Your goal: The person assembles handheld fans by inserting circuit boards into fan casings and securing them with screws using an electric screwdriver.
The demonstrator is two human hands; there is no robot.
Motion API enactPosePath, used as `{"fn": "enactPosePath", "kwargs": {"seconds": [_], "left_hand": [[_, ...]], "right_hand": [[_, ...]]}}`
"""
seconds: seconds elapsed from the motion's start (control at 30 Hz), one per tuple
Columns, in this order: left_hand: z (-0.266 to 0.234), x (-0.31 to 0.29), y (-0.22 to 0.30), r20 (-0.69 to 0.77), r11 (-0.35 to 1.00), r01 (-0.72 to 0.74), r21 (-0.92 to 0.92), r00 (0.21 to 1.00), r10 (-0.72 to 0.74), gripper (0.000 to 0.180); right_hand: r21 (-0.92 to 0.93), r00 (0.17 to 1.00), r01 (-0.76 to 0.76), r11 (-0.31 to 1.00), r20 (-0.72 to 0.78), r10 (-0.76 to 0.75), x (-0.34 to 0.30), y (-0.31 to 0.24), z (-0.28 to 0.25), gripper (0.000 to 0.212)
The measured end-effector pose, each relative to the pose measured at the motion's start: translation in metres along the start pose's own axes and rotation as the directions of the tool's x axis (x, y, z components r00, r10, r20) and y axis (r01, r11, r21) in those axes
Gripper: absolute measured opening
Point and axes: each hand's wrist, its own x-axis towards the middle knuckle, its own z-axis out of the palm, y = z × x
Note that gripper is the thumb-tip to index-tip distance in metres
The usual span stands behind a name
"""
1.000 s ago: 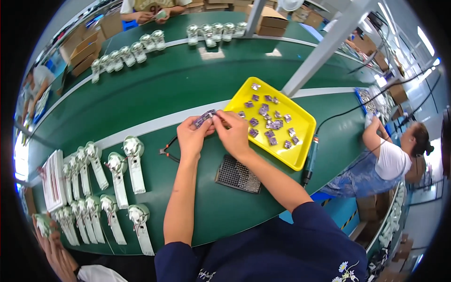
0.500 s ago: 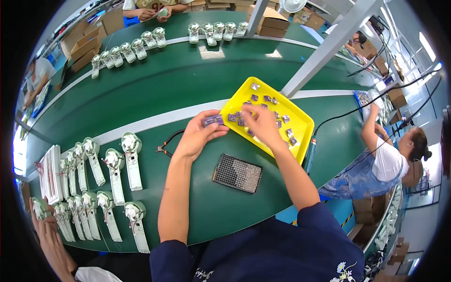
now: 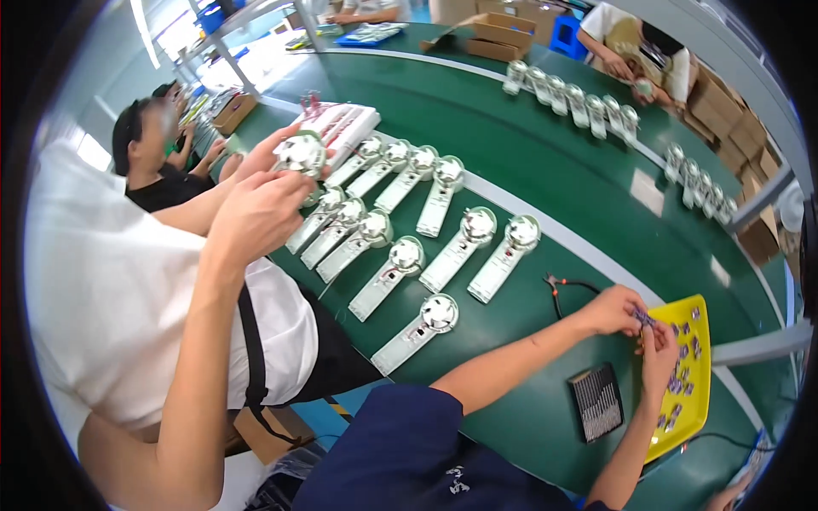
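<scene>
Both hands (image 3: 615,312) (image 3: 660,356) curl close together, bare forearms (image 3: 520,358) converging.

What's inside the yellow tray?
The yellow tray holds scattered purplish parts. The right hand and forearm cover part of its left side; anything beneath is hidden.

The tray (image 3: 700,387) is yellow, its pieces (image 3: 676,386) purplish, the table (image 3: 524,298) green.

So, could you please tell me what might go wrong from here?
The small part, pinched between the left hand and right hand, could slip and drop. The right forearm looks close to the black rack and might nudge it. The left forearm is near the pliers and could catch them.
</scene>
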Motion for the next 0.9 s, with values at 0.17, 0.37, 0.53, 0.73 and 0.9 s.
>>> {"fn": "enactPosePath", "kwargs": {"seconds": [0.17,0.37,0.53,0.73,0.9], "left_hand": [[0.003,0.002,0.004,-0.08,0.995,-0.049,0.082,0.995,0.056,0.025],[-0.011,-0.006,0.014,-0.098,0.996,-0.065,0.061,0.993,0.071,0.022],[-0.007,-0.001,0.015,-0.149,0.999,-0.031,0.04,0.988,0.036,0.022],[-0.007,-0.001,0.018,-0.157,1.0,-0.003,-0.019,0.988,0.0,0.024],[-0.016,0.0,0.003,-0.151,0.997,-0.011,-0.079,0.988,-0.002,0.025]], "right_hand": [[0.036,0.997,-0.053,0.998,-0.046,0.054,0.013,0.006,-0.002,0.017],[0.101,0.987,-0.162,0.982,0.039,0.159,0.018,-0.012,0.009,0.015],[0.007,0.995,-0.079,0.997,0.063,0.079,0.03,0.009,0.002,0.011],[-0.092,0.997,0.01,0.996,-0.072,-0.017,0.031,0.019,0.011,0.011],[-0.086,0.997,0.018,0.996,-0.071,-0.024,0.028,0.019,0.014,0.011]]}}
